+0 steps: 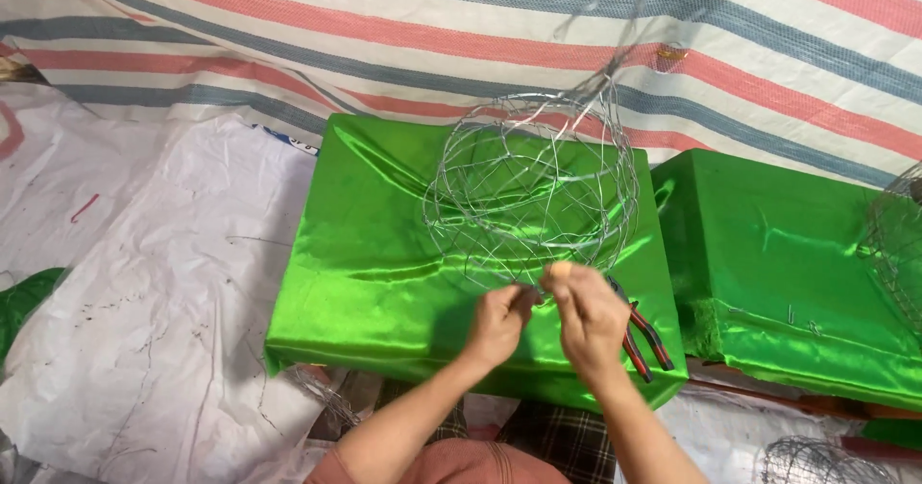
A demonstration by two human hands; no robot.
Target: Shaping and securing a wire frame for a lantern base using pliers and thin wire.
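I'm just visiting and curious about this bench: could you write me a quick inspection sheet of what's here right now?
Surface: green satin-covered block lying on white plastic sheeting.
Job's things: round wire mesh frame standing on the block, loose wire ends rising above it.
Clutter: red-handled pliers beside the right hand; second green block at right; other wire frames at the right edge and bottom right.
Hands: left hand and right hand both pinch the frame's lower edge.
Cables: nothing seen.
Surroundings: striped tarpaulin behind.
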